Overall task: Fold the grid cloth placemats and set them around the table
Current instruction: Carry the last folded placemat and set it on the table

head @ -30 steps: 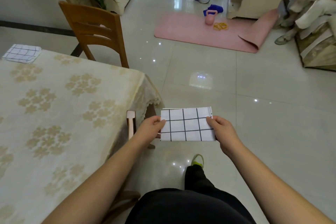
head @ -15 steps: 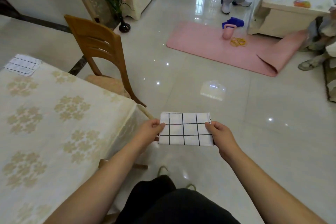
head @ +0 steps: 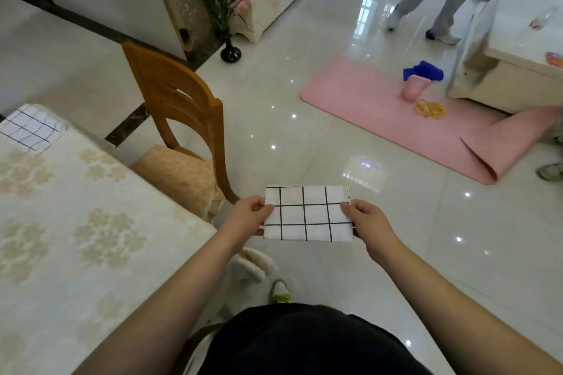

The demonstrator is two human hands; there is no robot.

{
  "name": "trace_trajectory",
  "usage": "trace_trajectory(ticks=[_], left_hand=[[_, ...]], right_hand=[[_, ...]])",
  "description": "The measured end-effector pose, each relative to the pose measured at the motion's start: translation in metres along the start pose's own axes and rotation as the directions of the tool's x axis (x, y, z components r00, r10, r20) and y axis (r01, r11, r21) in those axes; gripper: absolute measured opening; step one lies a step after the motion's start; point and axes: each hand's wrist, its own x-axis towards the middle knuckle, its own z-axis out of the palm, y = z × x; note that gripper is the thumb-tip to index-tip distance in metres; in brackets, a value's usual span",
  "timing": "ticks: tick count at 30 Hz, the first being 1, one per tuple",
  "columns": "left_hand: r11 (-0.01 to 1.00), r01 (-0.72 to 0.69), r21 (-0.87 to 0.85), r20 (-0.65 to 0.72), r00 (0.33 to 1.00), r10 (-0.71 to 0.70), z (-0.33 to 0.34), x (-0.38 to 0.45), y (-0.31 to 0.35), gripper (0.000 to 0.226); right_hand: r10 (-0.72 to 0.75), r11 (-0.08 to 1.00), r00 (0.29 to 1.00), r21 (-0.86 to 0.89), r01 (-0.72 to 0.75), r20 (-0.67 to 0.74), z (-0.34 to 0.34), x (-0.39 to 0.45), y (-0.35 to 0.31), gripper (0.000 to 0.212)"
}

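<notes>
While both hands are pinching it, the folded placemat (head: pixel 307 213) is hanging flat in the air over the floor, clear of the worktop (head: pixel 91 222). Left hand (head: pixel 248 216) is gripping the left short edge, right hand (head: pixel 365 218) is gripping the right short edge, thumbs on top. Long axis is running left to right between the hands. Worktop edge is lying to the left, so the left hand is nearer it; likely the next placing is going leftward. Another folded placemat (head: pixel 29 129) is already sitting at the worktop's far corner, with a wooden chair (head: pixel 179 119) standing beside the worktop.
</notes>
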Motion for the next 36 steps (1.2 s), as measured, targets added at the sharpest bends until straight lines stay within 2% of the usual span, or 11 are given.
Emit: trace_trajectory(ticks=[3, 7, 17, 24, 30, 36], left_hand=[[1.000, -0.012, -0.013, 0.002, 1.000, 0.012, -0.014, 0.029, 0.021, 0.007], [0.998, -0.003, -0.055, -0.064, 0.998, 0.000, -0.024, 0.069, 0.043, 0.010], [0.979, 0.088, -0.186, -0.219, 0.967, -0.129, -0.023, 0.185, 0.122, 0.010], [0.947, 0.026, -0.319, -0.309, 0.942, -0.130, -0.026, 0.242, 0.185, 0.011], [0.920, 0.037, -0.390, -0.378, 0.904, -0.197, -0.051, 0.281, 0.200, 0.016], [0.891, -0.006, -0.454, -0.456, 0.861, -0.226, -0.101, 0.332, 0.199, 0.014]], right_hand=[[0.004, 1.000, 1.000, -0.004, -0.004, 0.010, 0.009, 0.034, -0.024, 0.024], [0.002, 1.000, 0.999, -0.029, -0.001, 0.053, 0.017, 0.081, -0.056, 0.027], [-0.047, 0.993, 0.981, -0.101, 0.067, 0.190, 0.019, 0.231, -0.157, 0.018], [-0.072, 0.980, 0.962, -0.158, 0.117, 0.265, 0.024, 0.317, -0.232, 0.014], [-0.074, 0.973, 0.927, -0.176, 0.148, 0.369, 0.057, 0.370, -0.276, 0.014], [-0.067, 0.961, 0.886, -0.209, 0.181, 0.458, 0.119, 0.423, -0.311, 0.015]])
